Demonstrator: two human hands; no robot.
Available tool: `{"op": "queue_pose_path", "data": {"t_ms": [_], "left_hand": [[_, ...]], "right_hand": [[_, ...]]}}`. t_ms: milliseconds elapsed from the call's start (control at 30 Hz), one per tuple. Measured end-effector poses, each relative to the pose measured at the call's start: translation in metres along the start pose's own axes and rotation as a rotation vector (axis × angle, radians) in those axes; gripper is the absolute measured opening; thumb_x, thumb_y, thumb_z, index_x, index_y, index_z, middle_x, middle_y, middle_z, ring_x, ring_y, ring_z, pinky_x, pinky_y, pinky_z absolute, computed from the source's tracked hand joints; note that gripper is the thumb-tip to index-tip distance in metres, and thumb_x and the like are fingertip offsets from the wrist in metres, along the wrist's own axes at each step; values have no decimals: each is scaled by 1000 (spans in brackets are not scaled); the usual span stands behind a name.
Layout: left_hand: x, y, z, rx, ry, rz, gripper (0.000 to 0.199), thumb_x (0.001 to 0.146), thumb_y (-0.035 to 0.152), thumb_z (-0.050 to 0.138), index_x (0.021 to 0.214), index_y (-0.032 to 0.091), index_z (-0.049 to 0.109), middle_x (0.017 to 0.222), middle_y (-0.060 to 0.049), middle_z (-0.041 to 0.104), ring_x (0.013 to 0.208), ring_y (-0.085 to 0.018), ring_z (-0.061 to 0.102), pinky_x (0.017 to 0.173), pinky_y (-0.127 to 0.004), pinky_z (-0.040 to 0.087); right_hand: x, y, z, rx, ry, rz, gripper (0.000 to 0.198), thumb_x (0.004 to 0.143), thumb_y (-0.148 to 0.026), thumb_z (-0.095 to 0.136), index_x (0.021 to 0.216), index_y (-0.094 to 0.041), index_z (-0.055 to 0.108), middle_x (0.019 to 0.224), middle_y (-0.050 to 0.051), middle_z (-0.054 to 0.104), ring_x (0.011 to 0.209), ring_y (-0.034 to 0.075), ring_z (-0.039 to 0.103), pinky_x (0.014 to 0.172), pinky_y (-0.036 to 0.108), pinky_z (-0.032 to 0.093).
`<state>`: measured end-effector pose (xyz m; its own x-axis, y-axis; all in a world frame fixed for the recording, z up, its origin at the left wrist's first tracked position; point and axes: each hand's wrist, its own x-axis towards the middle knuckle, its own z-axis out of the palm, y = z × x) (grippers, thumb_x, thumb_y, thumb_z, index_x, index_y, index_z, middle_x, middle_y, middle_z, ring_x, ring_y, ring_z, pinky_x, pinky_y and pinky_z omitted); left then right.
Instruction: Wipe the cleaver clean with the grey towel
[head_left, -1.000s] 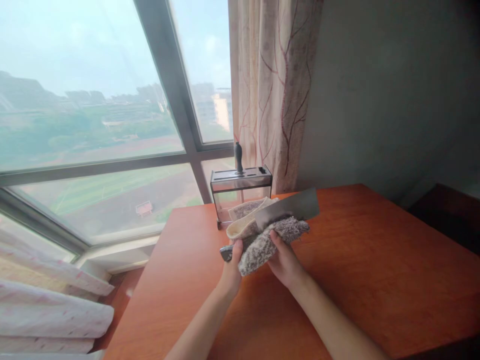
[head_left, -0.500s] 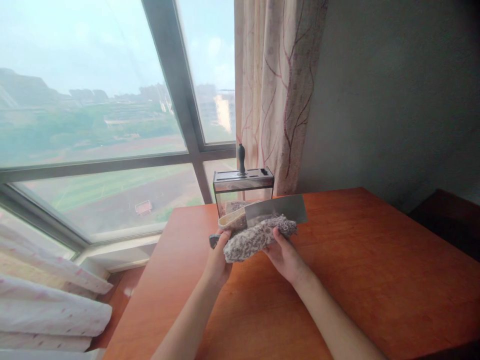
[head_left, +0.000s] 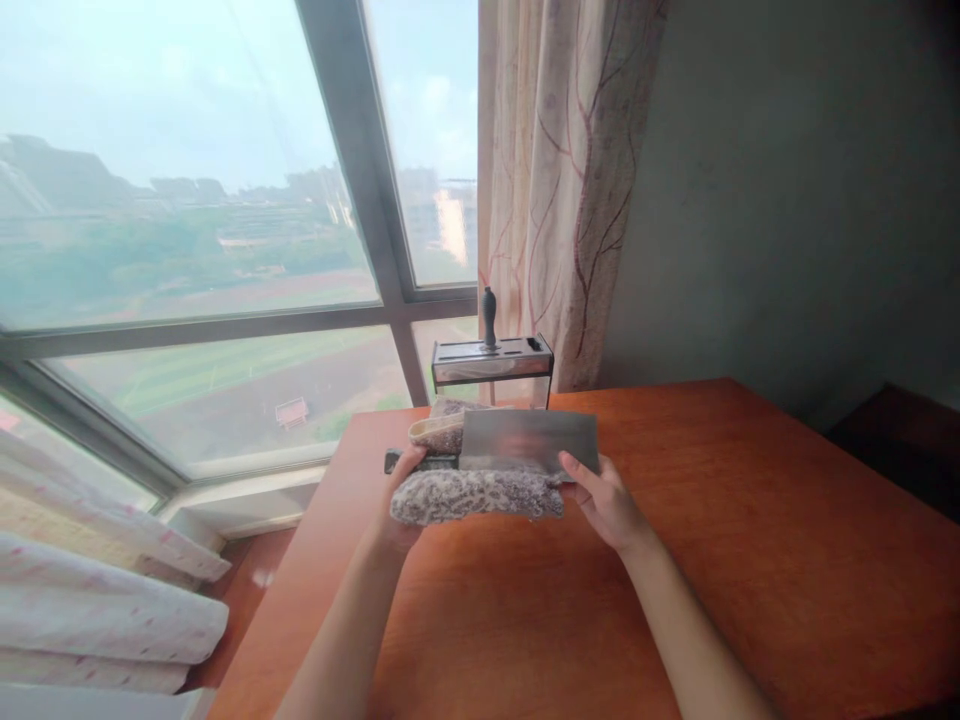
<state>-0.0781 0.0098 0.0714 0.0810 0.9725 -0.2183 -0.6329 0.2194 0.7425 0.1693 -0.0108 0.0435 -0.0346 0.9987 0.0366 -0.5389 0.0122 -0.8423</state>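
A cleaver with a broad steel blade (head_left: 529,440) and a dark handle lies level above the table. Along its lower edge runs a fluffy grey-and-white cloth (head_left: 476,497), its upper part folded behind the handle. My left hand (head_left: 401,515) is closed round the cloth and the cleaver's handle at the left. At the other end, my right hand (head_left: 607,500) pinches the blade's lower corner, its thumb on the face; its other fingers are partly hidden behind the blade and beside the cloth's end.
Behind the cleaver stands a clear-sided knife block (head_left: 491,362) with a metal top and one black-handled tool (head_left: 489,318) upright in it. The reddish wooden table (head_left: 750,520) reaches towards a window (head_left: 202,240) and a curtain (head_left: 559,200).
The cleaver and cloth have moved left and turned level. My right hand has shifted from the cloth's near side to the blade's right end. More of the blade shows.
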Motion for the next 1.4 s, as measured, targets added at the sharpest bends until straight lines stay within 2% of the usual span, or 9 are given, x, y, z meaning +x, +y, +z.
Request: {"op": "queue_pose_path", "data": {"t_ms": [300, 433, 533, 667, 767, 933, 1100, 1267, 1400], "left_hand": [[4, 8, -9, -34, 101, -5, 20, 77, 24, 61, 91, 13, 70, 81, -6, 74, 84, -26, 69, 76, -32, 55], [1, 9, -12, -140, -51, -39, 47, 81, 52, 54, 105, 14, 66, 96, -10, 72, 99, -30, 65, 86, -39, 51], [-2, 8, -7, -240, -172, 71, 63, 80, 66, 45, 117, 17, 60, 110, -11, 68, 110, -29, 59, 93, -42, 47], [-4, -2, 6, -386, -210, 239, 41, 86, 41, 46, 120, 22, 57, 114, -7, 67, 115, -22, 55, 99, -36, 42], [-6, -13, 12, -434, -205, 245, 37, 82, 23, 50, 117, 22, 59, 108, -5, 69, 109, -20, 59, 95, -32, 44], [-7, -27, 12, -431, -181, 162, 30, 81, 30, 56, 108, 20, 65, 98, -5, 72, 97, -24, 64, 90, -35, 47], [-7, -25, 11, -478, -227, 99, 38, 86, 48, 48, 111, 24, 65, 102, -3, 72, 108, -26, 60, 97, -41, 43], [-6, -14, 14, -504, -218, 156, 43, 87, 51, 44, 119, 27, 61, 110, -3, 70, 113, -26, 57, 101, -41, 40], [-4, -14, 13, -501, -181, 168, 47, 86, 55, 44, 119, 26, 60, 111, -3, 69, 111, -26, 59, 101, -41, 40]], "right_hand": [[-4, 0, 5, -57, -126, 78, 32, 78, -36, 68, 106, -21, 68, 100, 4, 73, 90, 25, 68, 72, 35, 55], [-6, 3, 17, 34, -79, 32, 33, 78, -35, 68, 108, -22, 67, 101, 4, 72, 92, 25, 67, 80, 37, 54], [-7, 6, 22, 92, 4, -2, 30, 77, -32, 69, 106, -23, 67, 101, 3, 72, 88, 23, 68, 74, 35, 56], [-7, 11, 21, 145, 136, -38, 21, 76, -31, 69, 97, -25, 68, 96, 0, 73, 80, 19, 68, 65, 30, 58], [-7, 15, 19, 157, 189, -52, 18, 76, -32, 70, 94, -27, 68, 94, 0, 73, 79, 18, 68, 64, 28, 57], [-9, 22, 25, 83, 85, -33, 32, 78, -40, 67, 104, -22, 65, 106, 4, 70, 95, 23, 66, 76, 33, 56], [-16, 30, 34, -234, -103, -70, 36, 82, -44, 61, 110, -21, 64, 110, 5, 68, 104, 24, 61, 92, 39, 48], [-20, 35, 36, -527, -146, -194, 23, 86, -40, 57, 89, -20, 65, 79, 4, 68, 74, 20, 63, 69, 31, 51], [-21, 36, 34, -544, -140, -167, 28, 87, -41, 54, 69, -19, 55, 51, -2, 51, 46, 13, 49, 46, 24, 40]]}}
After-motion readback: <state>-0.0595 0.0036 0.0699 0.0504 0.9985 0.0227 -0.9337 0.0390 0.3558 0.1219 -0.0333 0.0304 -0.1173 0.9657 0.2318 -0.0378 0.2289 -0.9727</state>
